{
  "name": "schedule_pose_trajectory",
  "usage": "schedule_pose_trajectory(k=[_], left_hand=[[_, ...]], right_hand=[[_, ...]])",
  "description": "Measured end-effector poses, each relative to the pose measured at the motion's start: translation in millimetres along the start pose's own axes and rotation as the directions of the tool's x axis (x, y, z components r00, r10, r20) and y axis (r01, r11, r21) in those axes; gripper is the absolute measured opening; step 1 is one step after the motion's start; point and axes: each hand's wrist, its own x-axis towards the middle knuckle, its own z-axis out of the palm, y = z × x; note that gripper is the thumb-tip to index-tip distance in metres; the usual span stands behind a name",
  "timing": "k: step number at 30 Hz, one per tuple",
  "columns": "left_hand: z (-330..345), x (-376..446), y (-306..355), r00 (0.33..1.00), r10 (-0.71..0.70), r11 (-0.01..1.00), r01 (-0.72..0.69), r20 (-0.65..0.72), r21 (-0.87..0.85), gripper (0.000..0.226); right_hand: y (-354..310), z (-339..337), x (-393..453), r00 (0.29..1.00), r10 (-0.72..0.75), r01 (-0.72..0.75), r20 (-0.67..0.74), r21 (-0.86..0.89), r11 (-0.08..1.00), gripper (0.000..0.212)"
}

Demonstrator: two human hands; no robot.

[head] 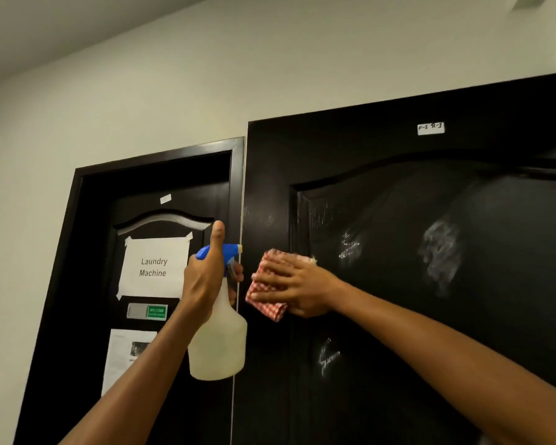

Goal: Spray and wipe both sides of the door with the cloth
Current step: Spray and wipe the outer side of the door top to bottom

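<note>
A tall black door [398, 364] fills the right half of the head view, with white foamy spray patches [442, 252] on its raised panel. My right hand [299, 284] presses a folded red-and-white checked cloth [265, 300] flat against the door's left stile, fingers spread. My left hand [204, 277] grips the neck of a white spray bottle [219, 345] with a blue trigger head, thumb raised, held upright just left of the door's edge.
A second black door [161, 396] stands to the left, set back in its frame, with a taped "Laundry Machine" sign [154, 267], a green sticker and a printed sheet. White wall [29, 220] and ceiling surround both doors. A small white label [430, 128] sits near the top of the right door.
</note>
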Motion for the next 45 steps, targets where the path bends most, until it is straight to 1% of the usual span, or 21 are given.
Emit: schedule_pose_trajectory(k=[2,3,6,8,11,13,14,15,19,22,24,27,28,29,30,31,34,35,36,38,45], left_hand=[[12.5,-1.2,11.4,0.999,0.036,0.999,-0.036,0.014,0.015,0.078],[19.2,-0.6,16.2,0.999,0.045,0.999,-0.045,0.017,0.017,0.079],[38.1,3.7,26.4,0.999,0.032,0.999,-0.032,0.033,0.001,0.077],[48.1,6.8,29.1,0.999,0.027,0.999,-0.026,0.040,-0.027,0.076],[57.3,8.2,30.1,1.000,0.000,0.998,0.002,0.029,-0.061,0.075],[59.1,8.9,31.5,1.000,-0.006,0.998,0.007,0.021,-0.055,0.075],[59.3,10.4,33.2,1.000,0.001,0.999,0.000,0.015,-0.050,0.076],[58.3,12.2,34.3,1.000,0.009,0.999,-0.008,0.004,-0.044,0.077],[52.5,13.8,35.0,0.999,0.023,0.999,-0.024,-0.026,-0.035,0.078],[50.1,11.9,32.6,0.999,0.023,1.000,-0.023,-0.033,-0.017,0.078],[50.5,13.7,33.9,1.000,0.005,1.000,-0.006,-0.026,-0.026,0.077],[57.2,16.2,36.2,1.000,-0.008,1.000,0.007,-0.019,-0.024,0.077],[61.4,17.3,36.9,1.000,0.002,0.999,-0.002,-0.022,-0.032,0.077],[65.1,18.3,38.1,1.000,0.007,0.999,-0.008,-0.029,-0.047,0.076],[68.2,20.0,39.3,0.999,0.006,0.997,-0.009,-0.039,-0.071,0.075],[70.9,22.6,40.5,0.999,-0.001,0.995,-0.004,-0.045,-0.096,0.076],[76.8,29.7,45.9,0.998,-0.038,0.988,0.029,-0.058,-0.150,0.082],[78.9,31.5,48.3,0.997,-0.043,0.985,0.033,-0.056,-0.168,0.083],[81.4,33.2,51.3,0.998,-0.047,0.982,0.037,-0.051,-0.186,0.082],[86.0,35.7,58.9,0.998,-0.051,0.979,0.041,-0.048,-0.198,0.082],[89.0,50.6,77.5,1.000,0.004,0.982,0.000,0.021,-0.189,0.078]], right_hand=[[43.4,-8.1,-15.2,0.980,0.197,-0.197,-0.040,0.003,0.980,0.072],[69.6,-19.1,-24.9,0.938,0.341,-0.340,-0.056,0.034,0.940,0.074],[136.2,-47.4,-66.1,0.706,0.700,-0.686,-0.105,0.144,0.713,0.064],[155.3,-50.3,-101.2,0.545,0.823,-0.805,-0.162,0.175,0.567,0.062],[149.3,-40.7,-120.7,0.299,0.932,-0.915,-0.206,0.215,0.341,0.064],[138.2,-35.5,-102.6,0.224,0.954,-0.930,-0.199,0.248,0.270,0.063],[132.5,-36.3,-89.9,0.223,0.955,-0.921,-0.194,0.280,0.272,0.064],[125.1,-37.8,-76.4,0.250,0.950,-0.905,-0.186,0.304,0.298,0.065],[83.7,-38.6,-12.3,0.463,0.873,-0.815,-0.150,0.316,0.486,0.067],[69.5,-43.1,25.7,0.552,0.822,-0.753,-0.141,0.340,0.564,0.068],[77.5,-43.0,25.6,0.628,0.767,-0.708,-0.132,0.314,0.633,0.068],[106.6,-42.5,-5.8,0.785,0.607,-0.565,-0.120,0.262,0.782,0.067],[117.2,-42.8,-19.8,0.807,0.577,-0.541,-0.125,0.231,0.808,0.068],[125.5,-43.6,-34.3,0.798,0.587,-0.556,-0.137,0.209,0.804,0.070],[131.4,-43.4,-49.3,0.757,0.635,-0.607,-0.152,0.198,0.770,0.070],[134.0,-40.6,-65.7,0.679,0.713,-0.685,-0.178,0.198,0.701,0.069],[123.7,-27.8,-106.6,0.311,0.921,-0.871,-0.234,0.317,0.375,0.067],[118.6,-25.7,-111.3,0.227,0.952,-0.893,-0.205,0.346,0.288,0.069],[114.5,-24.7,-111.7,0.188,0.967,-0.905,-0.172,0.351,0.239,0.070],[106.3,-23.2,-105.3,0.195,0.971,-0.910,-0.136,0.344,0.230,0.072],[96.7,-16.5,-101.6,0.314,0.932,-0.889,-0.181,0.289,0.356,0.077]])
